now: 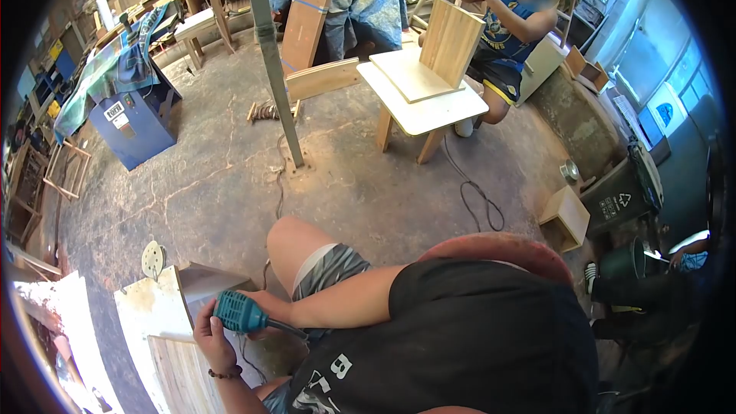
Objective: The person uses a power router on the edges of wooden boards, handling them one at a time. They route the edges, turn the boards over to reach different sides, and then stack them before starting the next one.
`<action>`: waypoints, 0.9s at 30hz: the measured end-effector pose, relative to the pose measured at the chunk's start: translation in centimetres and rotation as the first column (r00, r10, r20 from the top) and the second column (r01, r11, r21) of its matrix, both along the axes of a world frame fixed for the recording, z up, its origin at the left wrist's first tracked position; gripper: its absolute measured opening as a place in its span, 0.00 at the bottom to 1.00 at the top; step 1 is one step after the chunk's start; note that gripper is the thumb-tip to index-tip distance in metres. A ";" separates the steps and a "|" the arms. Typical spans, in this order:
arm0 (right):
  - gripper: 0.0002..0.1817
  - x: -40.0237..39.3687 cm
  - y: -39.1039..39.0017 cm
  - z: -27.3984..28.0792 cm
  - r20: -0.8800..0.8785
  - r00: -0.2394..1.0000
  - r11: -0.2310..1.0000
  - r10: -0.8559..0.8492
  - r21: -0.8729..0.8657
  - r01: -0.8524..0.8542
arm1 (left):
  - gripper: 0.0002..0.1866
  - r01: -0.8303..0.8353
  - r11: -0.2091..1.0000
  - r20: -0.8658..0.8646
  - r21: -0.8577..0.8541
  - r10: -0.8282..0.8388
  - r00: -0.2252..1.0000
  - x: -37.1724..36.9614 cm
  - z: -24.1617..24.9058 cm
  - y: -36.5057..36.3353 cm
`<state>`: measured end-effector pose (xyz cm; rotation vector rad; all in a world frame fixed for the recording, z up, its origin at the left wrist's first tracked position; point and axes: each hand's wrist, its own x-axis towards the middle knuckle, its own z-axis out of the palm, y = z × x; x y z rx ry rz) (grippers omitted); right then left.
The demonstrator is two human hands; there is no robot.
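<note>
At the lower left, my right hand (268,307) is wrapped round a teal power sander (240,312), its fingers partly hidden behind the tool. A cable runs from the sander's rear towards my lap. My left hand (218,346), with a dark bead bracelet at the wrist, has its fingers and thumb against the sander's far end. Beneath and beyond the hands is a white work surface (136,316) with a pale wooden panel (172,368) and an upright wooden board (184,300). A round disc with holes (152,259) lies near its edge.
Another person (510,19) sits beside a small white-topped table (452,117) bearing joined wooden boards. A metal post (274,69) rises from the floor. A blue machine (132,134) stands left. At right are a wooden box (566,218), a dark bin (621,199) and another person's legs.
</note>
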<state>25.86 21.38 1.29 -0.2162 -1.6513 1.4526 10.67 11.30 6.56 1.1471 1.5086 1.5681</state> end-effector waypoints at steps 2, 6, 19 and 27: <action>0.21 -0.2 0.1 -0.6 -0.031 0.993 0.968 0.118 -0.218 -0.122 | 0.30 -0.074 0.997 0.042 -0.001 0.073 0.996 0.5 -1.0 -0.3; 0.37 -0.1 1.4 -1.9 -0.375 0.776 0.149 0.507 -0.849 -0.507 | 0.32 -0.059 0.996 0.036 0.061 0.056 0.998 1.7 0.0 -0.4; 0.20 -1.0 -0.2 -2.3 -0.078 0.951 0.865 0.300 -0.397 -0.305 | 0.46 0.343 0.938 -0.914 -0.044 -0.176 0.364 3.1 23.3 12.3; 0.18 -0.1 0.7 -1.1 0.017 0.883 0.771 0.469 -0.494 -0.401 | 0.47 0.268 0.927 -0.502 0.262 0.369 -0.783 9.0 41.2 21.5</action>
